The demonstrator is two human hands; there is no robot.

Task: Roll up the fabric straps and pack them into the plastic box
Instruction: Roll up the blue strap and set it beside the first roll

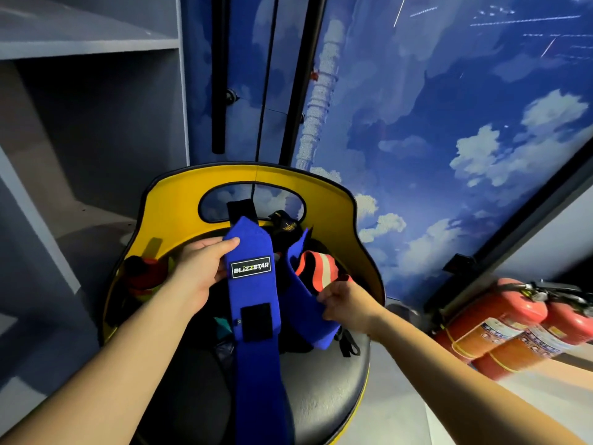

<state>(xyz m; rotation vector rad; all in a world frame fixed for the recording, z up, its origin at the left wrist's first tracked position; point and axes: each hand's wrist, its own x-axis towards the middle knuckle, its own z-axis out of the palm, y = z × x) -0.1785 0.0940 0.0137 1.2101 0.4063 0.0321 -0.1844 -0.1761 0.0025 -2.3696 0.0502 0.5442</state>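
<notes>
Hanging flat and unrolled toward 6 o'clock, the wide blue fabric strap with a white-lettered black label (252,303) is pinched near its top by the left hand (199,271); the right hand (345,301), at 3 o'clock, pinches a second blue strap (305,303). More straps lie heaped on the yellow-backed black round seat (321,387). Rolling looks barely begun; no plastic box shows

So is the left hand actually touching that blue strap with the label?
Touching. The head view shows the left hand gripping the blue strap, thumb across its front near the top.
</notes>
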